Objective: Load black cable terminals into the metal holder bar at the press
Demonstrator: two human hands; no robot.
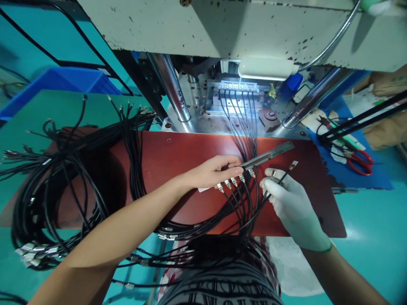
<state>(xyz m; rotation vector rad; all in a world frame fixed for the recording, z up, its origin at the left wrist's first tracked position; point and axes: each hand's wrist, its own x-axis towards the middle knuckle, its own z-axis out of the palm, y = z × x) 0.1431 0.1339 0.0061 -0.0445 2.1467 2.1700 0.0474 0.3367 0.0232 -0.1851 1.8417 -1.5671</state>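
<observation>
My bare left hand (224, 171) grips a narrow dark metal bar (270, 155) above the red-brown board. Along the bar's lower edge sit several small metal cable connectors (234, 181), their black cables hanging toward my lap. My right hand (284, 203), in a white glove, is closed on a black cable (269, 195) just right of the bar. That cable's connector end (293, 165) sticks out past the fingers. Behind the bar, other cables (243, 123) run into a clear-topped fixture (238, 87) in the press.
Coiled black cables (63, 178) fill the left side. Steel posts (171, 87) and a white cylinder (267, 69) on a metal hose stand in the press area. Red-handled scissors (360, 163) lie on a blue surface at right. A blue bin (60, 78) stands at back left.
</observation>
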